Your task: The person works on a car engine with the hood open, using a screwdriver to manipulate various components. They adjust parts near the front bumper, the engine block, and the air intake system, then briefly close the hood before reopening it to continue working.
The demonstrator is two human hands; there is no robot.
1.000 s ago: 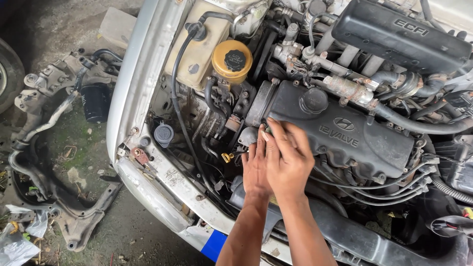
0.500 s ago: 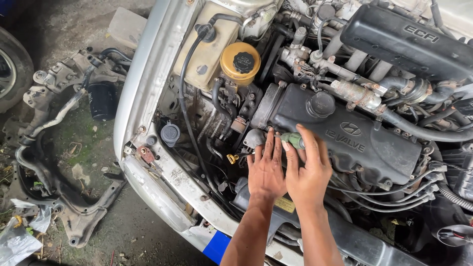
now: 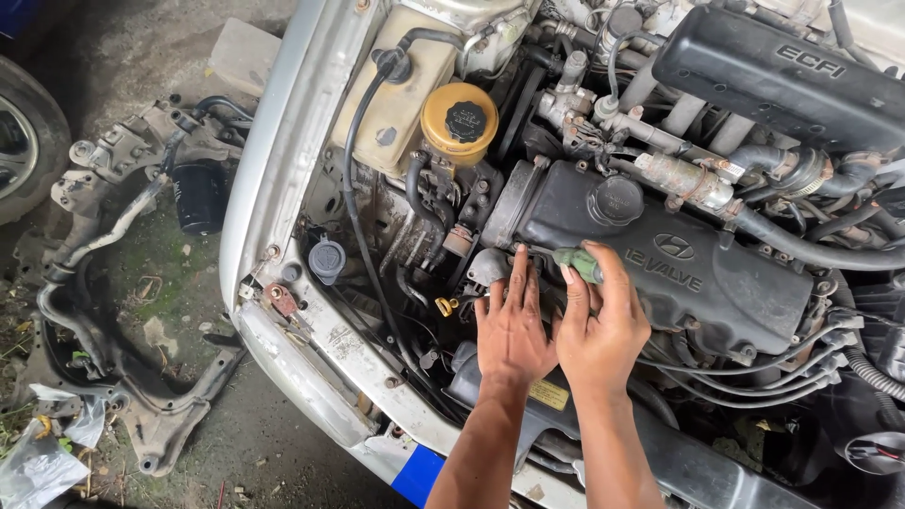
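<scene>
Both my hands reach into the open engine bay of a silver car. My left hand [image 3: 511, 325] lies flat with fingers spread, its fingertips touching the front left edge of the black valve cover [image 3: 679, 264]. My right hand [image 3: 603, 325] is closed around a small green tool handle [image 3: 577, 263], which rests against the valve cover's front edge. What the tool's tip touches is hidden by my fingers.
A cream reservoir with a yellow cap [image 3: 459, 121] sits at the back left. The black oil filler cap [image 3: 616, 199] and hoses lie behind my hands. A detached subframe [image 3: 113, 283] and a black oil filter [image 3: 199, 196] lie on the ground at the left.
My hands have moved up onto the valve cover's edge. The green tool handle now shows in my right hand. The view has drawn closer.
</scene>
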